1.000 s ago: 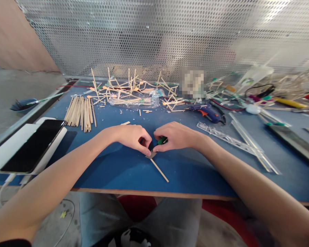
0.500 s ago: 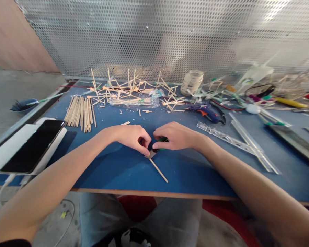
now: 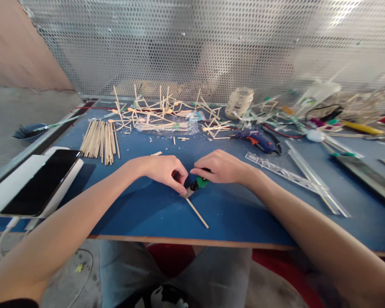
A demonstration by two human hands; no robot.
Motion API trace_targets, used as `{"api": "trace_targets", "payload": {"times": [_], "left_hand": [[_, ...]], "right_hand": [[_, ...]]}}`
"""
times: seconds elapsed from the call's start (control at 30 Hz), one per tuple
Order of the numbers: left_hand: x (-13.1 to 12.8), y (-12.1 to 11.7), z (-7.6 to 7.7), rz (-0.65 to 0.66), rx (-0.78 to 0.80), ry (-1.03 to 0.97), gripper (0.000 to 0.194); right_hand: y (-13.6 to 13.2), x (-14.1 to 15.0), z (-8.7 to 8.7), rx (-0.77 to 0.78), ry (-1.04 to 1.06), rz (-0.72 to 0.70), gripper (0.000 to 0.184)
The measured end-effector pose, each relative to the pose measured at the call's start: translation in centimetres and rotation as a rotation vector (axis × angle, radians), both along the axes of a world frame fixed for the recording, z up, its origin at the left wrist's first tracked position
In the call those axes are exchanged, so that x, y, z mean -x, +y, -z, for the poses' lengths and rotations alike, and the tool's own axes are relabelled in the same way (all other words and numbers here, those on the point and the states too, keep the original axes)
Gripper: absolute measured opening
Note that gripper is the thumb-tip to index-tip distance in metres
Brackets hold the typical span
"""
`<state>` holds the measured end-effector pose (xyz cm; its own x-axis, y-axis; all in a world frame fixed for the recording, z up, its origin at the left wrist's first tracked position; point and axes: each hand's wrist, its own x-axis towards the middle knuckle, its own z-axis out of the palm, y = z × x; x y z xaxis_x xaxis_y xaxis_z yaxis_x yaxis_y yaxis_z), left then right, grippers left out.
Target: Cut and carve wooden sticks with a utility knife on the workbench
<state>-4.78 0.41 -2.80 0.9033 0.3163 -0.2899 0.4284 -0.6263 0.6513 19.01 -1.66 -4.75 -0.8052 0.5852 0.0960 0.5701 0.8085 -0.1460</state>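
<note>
Since a half-second ago: my right hand (image 3: 223, 167) has drawn slightly up and back, so the green-and-black handle of the craft knife (image 3: 199, 184) now shows below my fingers; the stick's near end sits a touch farther from the table edge.

Item, left hand (image 3: 164, 170): curled narrow, fingertips pinched down on the upper end of a thin wooden stick (image 3: 197, 212), pressing it to the blue tabletop (image 3: 141, 209).

Item, right hand: closed around the craft knife, thumb and forefinger forward. The blade end meets the stick just beside my left fingertips; whether the edge is cutting or only resting there I cannot tell, as my fingers crowd the spot.

Item, wooden stick: lies flat, slanting from between my hands down toward the table's near edge, well short of it.

Item, bundle of loose sticks (image 3: 100, 141): laid roughly parallel, left of centre, well apart from my hands.

Item, glued stick frames (image 3: 160, 112): a tangle along the back of the table, with a clear plastic bag (image 3: 167, 125) of sticks in front of it.

Item, glue gun (image 3: 259, 140): blue with orange trigger, lying behind my right wrist.

Item, clear ruler (image 3: 284, 173): flat, just right of my right wrist.

Item, glass jar (image 3: 239, 103): upright at the back.

Item, phone (image 3: 41, 182): dark screen, resting on a white block at far left.
</note>
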Motion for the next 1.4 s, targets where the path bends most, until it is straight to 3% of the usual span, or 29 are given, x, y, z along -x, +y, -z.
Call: {"api": "trace_targets", "payload": {"times": [0.3,0.43,0.73,1.4], "left_hand": [[0.1,0.2,0.1,0.021,-0.013,-0.029,0.031],[0.2,0.2,0.1,0.019,-0.007,-0.014,0.032],[0.3,0.0,0.0,-0.022,0.018,0.022,0.033],[0.2,-0.1,-0.2,-0.030,0.013,0.029,0.034]], "right_hand": [[0.4,-0.8,0.0,-0.124,0.136,0.017,0.045],[0.8,-1.2,0.0,-0.169,0.147,0.111,0.048],[2.5,-1.2,1.6,0.064,0.074,0.186,0.040],[2.3,-1.0,1.2,0.088,0.042,0.203,0.038]]}}
